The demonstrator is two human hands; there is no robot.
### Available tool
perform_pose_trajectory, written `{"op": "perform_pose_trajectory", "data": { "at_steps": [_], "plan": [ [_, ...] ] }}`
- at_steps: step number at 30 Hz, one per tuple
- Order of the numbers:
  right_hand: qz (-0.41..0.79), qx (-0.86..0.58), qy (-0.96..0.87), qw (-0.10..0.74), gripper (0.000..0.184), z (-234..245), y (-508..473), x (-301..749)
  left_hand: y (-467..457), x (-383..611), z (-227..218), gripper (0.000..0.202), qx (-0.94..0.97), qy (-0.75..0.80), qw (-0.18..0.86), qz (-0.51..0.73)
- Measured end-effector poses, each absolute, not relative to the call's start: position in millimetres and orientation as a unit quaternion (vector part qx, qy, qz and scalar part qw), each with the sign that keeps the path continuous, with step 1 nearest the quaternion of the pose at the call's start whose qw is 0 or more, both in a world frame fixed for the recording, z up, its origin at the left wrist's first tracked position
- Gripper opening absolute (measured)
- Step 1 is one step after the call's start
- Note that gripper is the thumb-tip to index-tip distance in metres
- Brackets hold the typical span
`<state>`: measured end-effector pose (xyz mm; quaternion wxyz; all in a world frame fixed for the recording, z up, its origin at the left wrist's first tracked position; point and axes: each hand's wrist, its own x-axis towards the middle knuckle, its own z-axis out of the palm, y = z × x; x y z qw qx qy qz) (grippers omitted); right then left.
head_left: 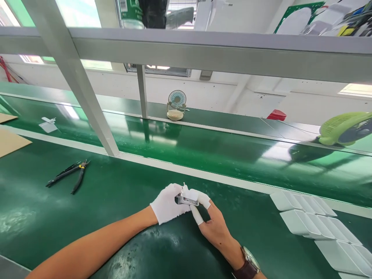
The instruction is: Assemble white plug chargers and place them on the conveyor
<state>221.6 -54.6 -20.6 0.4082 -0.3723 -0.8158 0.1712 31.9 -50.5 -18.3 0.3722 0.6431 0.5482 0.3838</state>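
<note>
My left hand (167, 204), in a white glove, is closed around one end of a small white and grey plastic part (188, 197). My right hand (210, 221), bare but with white finger cots on thumb and fingertips, pinches the same part from the right side. Both hands hold it just above the dark green bench mat (116, 217), near its middle. A watch with a brown strap sits on my right wrist.
Black pliers (72, 175) lie on the mat to the left. Rows of white plastic housings (316, 226) lie at the right. Behind runs a glossy green conveyor belt (203, 151) with a white piece (48, 124), a small desk fan (176, 104) and a green fan (345, 128). A slanted metal frame post (84, 97) crosses the left.
</note>
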Motion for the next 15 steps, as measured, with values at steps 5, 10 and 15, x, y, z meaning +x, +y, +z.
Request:
{"op": "perform_pose_trajectory", "data": {
  "at_steps": [5, 10, 15],
  "plan": [
    [0.064, -0.358, -0.83, 0.424, 0.049, -26, -57, 220, -48, 28, -17, 0.029, 0.616, 0.577, 0.374, 0.383],
    [0.027, -0.327, -0.848, 0.416, 0.047, -29, -60, 216, -7, -17, -5, 0.028, 0.542, 0.643, 0.31, 0.443],
    [0.022, -0.297, -0.874, 0.383, 0.035, -29, -62, 214, 38, -78, 13, 0.032, 0.456, 0.719, 0.234, 0.469]
  ]
}}
